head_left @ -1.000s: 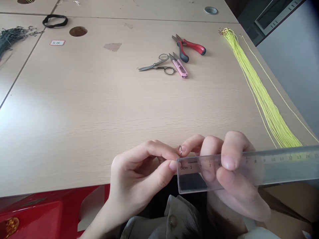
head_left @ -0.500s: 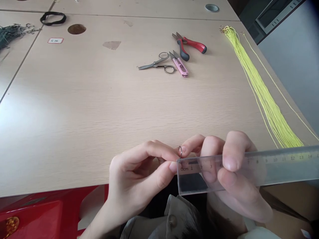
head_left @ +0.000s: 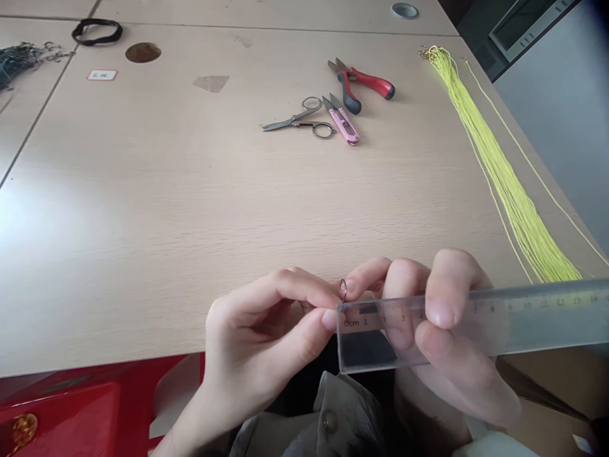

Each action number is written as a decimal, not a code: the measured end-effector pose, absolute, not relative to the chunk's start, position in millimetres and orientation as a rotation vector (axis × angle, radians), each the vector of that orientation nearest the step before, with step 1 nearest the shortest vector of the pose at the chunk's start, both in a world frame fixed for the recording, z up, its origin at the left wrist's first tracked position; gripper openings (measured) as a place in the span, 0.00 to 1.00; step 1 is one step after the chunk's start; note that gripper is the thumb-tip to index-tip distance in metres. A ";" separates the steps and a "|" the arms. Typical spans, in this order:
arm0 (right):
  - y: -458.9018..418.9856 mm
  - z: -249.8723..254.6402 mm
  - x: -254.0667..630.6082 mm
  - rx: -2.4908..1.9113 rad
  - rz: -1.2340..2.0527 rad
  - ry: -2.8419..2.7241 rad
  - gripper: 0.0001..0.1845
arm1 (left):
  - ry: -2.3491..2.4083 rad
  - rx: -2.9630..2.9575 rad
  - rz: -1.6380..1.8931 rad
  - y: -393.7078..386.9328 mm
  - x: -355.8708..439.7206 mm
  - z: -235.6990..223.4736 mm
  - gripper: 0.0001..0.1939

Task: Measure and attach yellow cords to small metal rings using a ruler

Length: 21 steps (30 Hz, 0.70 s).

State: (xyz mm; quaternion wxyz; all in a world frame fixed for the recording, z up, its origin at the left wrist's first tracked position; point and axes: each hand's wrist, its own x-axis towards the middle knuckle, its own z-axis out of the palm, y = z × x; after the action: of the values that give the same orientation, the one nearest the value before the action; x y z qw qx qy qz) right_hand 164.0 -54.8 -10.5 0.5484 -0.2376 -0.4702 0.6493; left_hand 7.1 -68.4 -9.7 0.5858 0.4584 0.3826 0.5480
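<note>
My right hand (head_left: pixel 447 330) grips a clear plastic ruler (head_left: pixel 542 324), thumb and fingers pressed on both faces near the low centimetre marks. The ruler's 0 cm end points left, towards my left hand (head_left: pixel 271 330). Thumb and forefinger of that hand are pinched together right at the ruler's corner. A small thin metal ring or wire loop (head_left: pixel 343 289) stands up at this corner, between the fingertips of both hands. What holds its lower part is hidden by fingers and the ruler.
Small scissors (head_left: pixel 297 120), pink thread snips (head_left: pixel 343 120) and red-handled pliers (head_left: pixel 364 82) lie mid-table. A bundle of yellow cords (head_left: pixel 499 165) runs along the right edge. Farther off are a black band (head_left: pixel 97 32), dark strands (head_left: pixel 21 63), a label (head_left: pixel 101 75) and a grey ring (head_left: pixel 404 11).
The hands, ruler and wire loop hold nearly the same pose. The table and its things appear shifted very slightly up and left, as from a small head movement.
</note>
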 end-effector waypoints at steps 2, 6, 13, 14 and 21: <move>-55.3 -9.8 163.9 -0.568 1.557 -1.087 0.04 | 0.888 1.066 1.280 -68.0 7.2 -9.8 0.06; -56.9 -8.0 162.3 -0.601 1.543 -1.055 0.05 | 0.880 1.060 1.276 -67.4 7.6 -10.3 0.06; -58.9 -7.5 160.0 -0.617 1.559 -0.998 0.05 | 0.884 1.056 1.276 -68.1 6.6 -9.2 0.07; -58.9 -7.5 160.1 -0.617 1.557 -1.004 0.05 | 0.883 1.058 1.276 -68.0 6.5 -9.1 0.07; -58.5 -7.3 161.6 -0.586 1.579 -1.016 0.06 | 0.870 1.038 1.284 -67.5 7.6 -10.2 0.07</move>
State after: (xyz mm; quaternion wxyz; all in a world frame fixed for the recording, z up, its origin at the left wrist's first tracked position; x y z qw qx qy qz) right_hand 161.6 -58.5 -7.3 0.5541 -0.2481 -0.4298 0.6683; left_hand 7.6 -67.5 -10.2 0.5952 0.4470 0.3747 0.5526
